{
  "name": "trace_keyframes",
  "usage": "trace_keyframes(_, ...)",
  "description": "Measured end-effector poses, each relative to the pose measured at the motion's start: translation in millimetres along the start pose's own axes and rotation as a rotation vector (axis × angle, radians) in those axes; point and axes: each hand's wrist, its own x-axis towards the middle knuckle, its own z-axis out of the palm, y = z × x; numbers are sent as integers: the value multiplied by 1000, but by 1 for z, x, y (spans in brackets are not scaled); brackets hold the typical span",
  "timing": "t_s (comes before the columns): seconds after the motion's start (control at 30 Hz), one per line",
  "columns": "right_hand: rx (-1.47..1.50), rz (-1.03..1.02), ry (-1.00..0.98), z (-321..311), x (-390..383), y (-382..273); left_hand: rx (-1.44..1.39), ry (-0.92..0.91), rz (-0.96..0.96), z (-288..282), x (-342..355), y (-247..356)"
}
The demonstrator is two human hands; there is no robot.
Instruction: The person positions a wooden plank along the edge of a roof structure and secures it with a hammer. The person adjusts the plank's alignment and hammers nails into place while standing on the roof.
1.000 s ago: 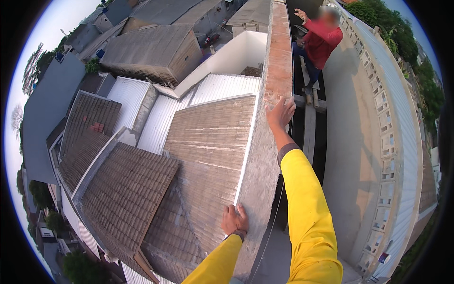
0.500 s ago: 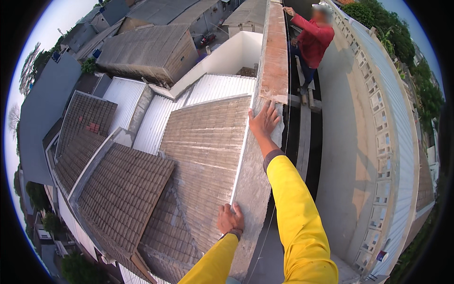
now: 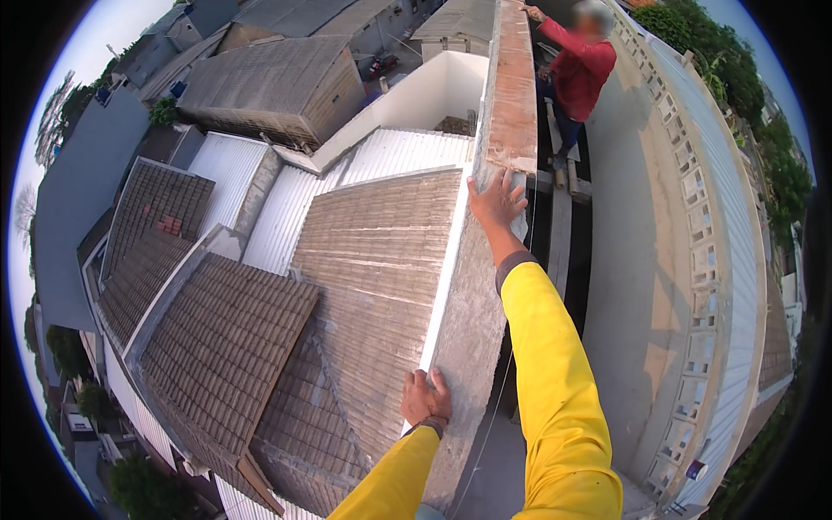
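Grey concrete makes up the bare near stretch of the wall top (image 3: 472, 321), which runs away from the wearer between a brown tiled roof (image 3: 373, 251) on the left and a deep gap on the right. Both hands are at this wall, and neither shows a tool. The right hand (image 3: 497, 201) lies palm down with its fingers spread, released, just short of the reddish strip (image 3: 513, 104) that covers the farther stretch. Nearer, the left hand (image 3: 426, 397) rests at the white edging (image 3: 444, 290), fingers bent; whether it clasps that edge I cannot tell. Bracing on the wall seems to be the step in hand, and any further move calls for keeping at least 1 palm planted and clear of the thin string (image 3: 476, 471) along the gap side. Farther off, 1 co-worker in a red shirt (image 3: 582, 78) stands in the gap above a grey beam (image 3: 559, 234), with a raised hand (image 3: 532, 13) at the wall's far part.
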Motion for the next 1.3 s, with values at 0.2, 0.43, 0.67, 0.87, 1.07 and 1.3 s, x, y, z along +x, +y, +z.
trace_keyframes(0.2,-5,-35,-107,-5,3,7,27,-72,-33,-6,1,4)
trace_keyframes(0.43,152,-427,113,12,-56,68,-18,25,24,10,1,-6)
trace_keyframes(0.67,131,-381,153,2,-46,53,2,7,10,5,1,-3)
trace_keyframes(0.87,109,-408,298,19,-58,41,9,-20,6,4,-1,-1)
trace_keyframes(1.07,107,-401,297,17,-58,42,17,-62,-15,-1,-2,2)
trace_keyframes(1.3,123,-402,315,16,-58,39,2,-11,13,7,1,-5)
